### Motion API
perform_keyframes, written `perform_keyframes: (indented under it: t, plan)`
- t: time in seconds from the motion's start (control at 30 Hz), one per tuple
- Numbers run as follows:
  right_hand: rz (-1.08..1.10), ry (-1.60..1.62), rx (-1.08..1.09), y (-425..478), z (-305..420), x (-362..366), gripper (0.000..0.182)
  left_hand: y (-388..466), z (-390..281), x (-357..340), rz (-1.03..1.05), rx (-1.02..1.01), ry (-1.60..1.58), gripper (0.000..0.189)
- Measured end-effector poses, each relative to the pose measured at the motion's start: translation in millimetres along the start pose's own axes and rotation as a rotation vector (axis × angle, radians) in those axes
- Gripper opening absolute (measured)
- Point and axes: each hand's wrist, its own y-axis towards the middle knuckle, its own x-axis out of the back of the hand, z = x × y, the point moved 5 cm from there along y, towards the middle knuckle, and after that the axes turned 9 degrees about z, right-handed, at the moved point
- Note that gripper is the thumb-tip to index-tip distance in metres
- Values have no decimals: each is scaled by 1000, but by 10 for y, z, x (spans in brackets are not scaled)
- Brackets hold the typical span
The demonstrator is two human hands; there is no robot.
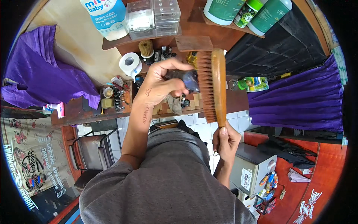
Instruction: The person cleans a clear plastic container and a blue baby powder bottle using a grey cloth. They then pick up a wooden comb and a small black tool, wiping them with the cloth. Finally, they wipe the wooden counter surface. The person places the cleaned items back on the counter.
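Observation:
My right hand (pixel 226 140) grips the handle of a long wooden brush (pixel 219 86) with reddish-brown bristles, held upright. In my left hand (pixel 165 81) is a dark hair clipper (pixel 190 81), its rounded end close against the bristles; whether they touch I cannot tell. Part of the clipper is hidden by my fingers. Beyond my left hand, on the counter, stand a neck duster brush (pixel 146 49) and a roll of white paper (pixel 130 63). A greyish cloth (pixel 174 104) lies below the clipper.
A wooden counter (pixel 237 98) runs across before me. At left it holds a tray of clipper guards (pixel 119 99). Above, a shelf (pixel 112 43) bears a baby powder bottle (pixel 107 21) and clear plastic drawers (pixel 167 19). A chair (pixel 93 151) stands at left, a small refrigerator (pixel 246 168) at right.

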Motion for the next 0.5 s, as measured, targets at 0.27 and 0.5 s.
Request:
perform_keyframes:
  t: [0.27,0.5]
  plan:
    - [169,-132,29,-90,-97,-54,37,81,109,88,-374,-171,-362,32]
    - [-133,-56,21,-94,12,-24,43,68,285,-5,-220,-110,-537,34]
